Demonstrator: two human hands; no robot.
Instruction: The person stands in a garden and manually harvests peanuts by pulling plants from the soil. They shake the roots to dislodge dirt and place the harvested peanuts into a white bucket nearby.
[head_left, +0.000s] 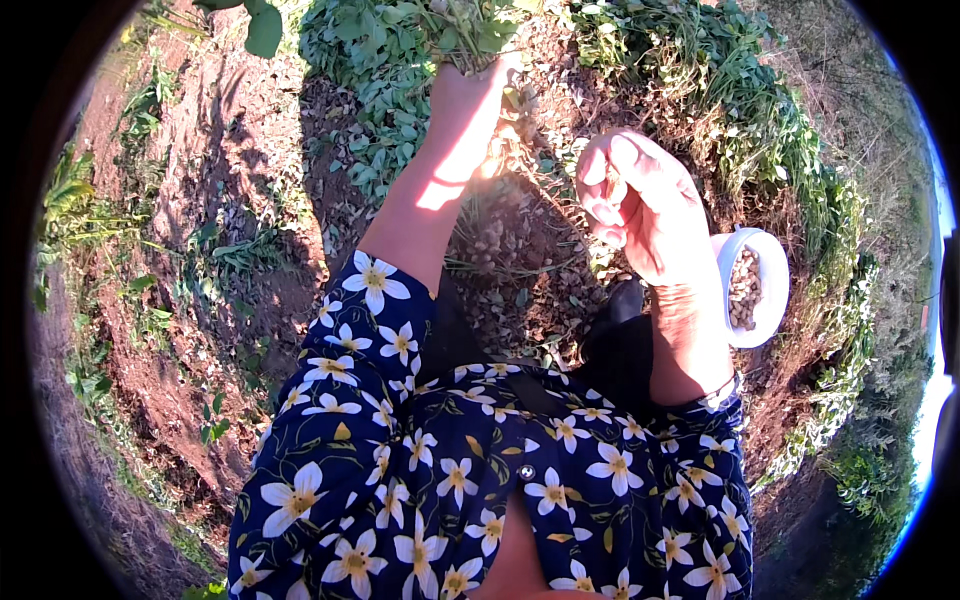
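Near the top, my left hand is closed round a leafy green plant bunch, with pale, blurry roots showing below it. My right hand is right of them, fingers curled on a small pale pod, apparently a peanut. Just beside my right wrist is a white plastic bucket with several peanuts inside.
Dry reddish soil with scattered leaves surrounds me. Uprooted green plants lie in piles at the top and along the right. Below my arms are my flowered clothing and dark legs.
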